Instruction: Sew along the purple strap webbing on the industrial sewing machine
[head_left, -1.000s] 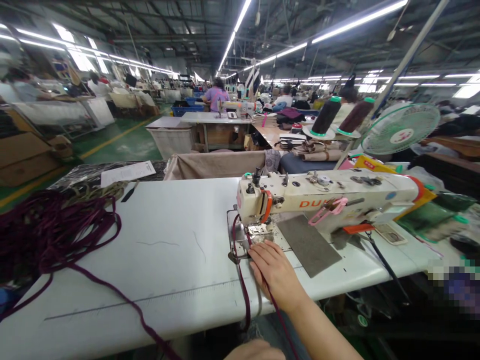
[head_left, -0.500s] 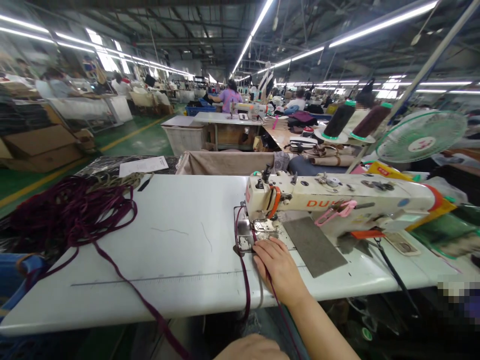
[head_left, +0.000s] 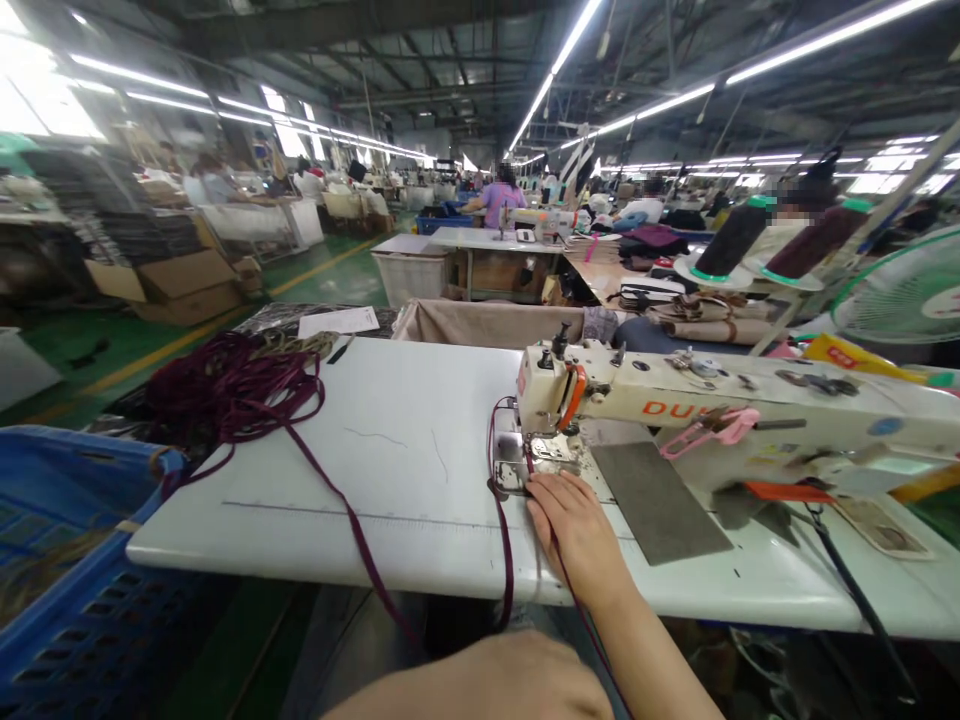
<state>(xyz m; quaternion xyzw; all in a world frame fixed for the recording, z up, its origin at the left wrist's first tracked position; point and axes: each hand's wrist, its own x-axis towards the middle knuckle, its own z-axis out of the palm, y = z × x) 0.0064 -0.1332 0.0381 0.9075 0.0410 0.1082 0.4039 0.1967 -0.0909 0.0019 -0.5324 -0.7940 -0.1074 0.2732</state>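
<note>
On the white table of a sewing machine (head_left: 547,395), my right hand (head_left: 577,530) lies palm down just in front of the needle area. Its fingers are close together over a narrow maroon strap (head_left: 529,462), which runs from under the presser foot, beneath the fingers, and out by the thumb. My left hand (head_left: 487,680) is low at the bottom edge, blurred, its fingers hidden. Close to it, a second length of strap (head_left: 506,555) hangs over the table's front edge from a wire guide. A tangled heap of maroon strap (head_left: 232,385) rests at the table's left end.
A blue plastic crate (head_left: 82,590) stands at the left. A grey plate (head_left: 660,505) lies under the machine arm. Thread cones (head_left: 731,240) and a fan (head_left: 907,285) are at the right. Behind the table is a fabric-lined bin (head_left: 480,322). A person in purple (head_left: 501,200) sits further back.
The view has swung left, so the table and machine appear further right and more of the blue crate shows. My left hand shows more at the bottom. My right hand stays by the presser foot.
</note>
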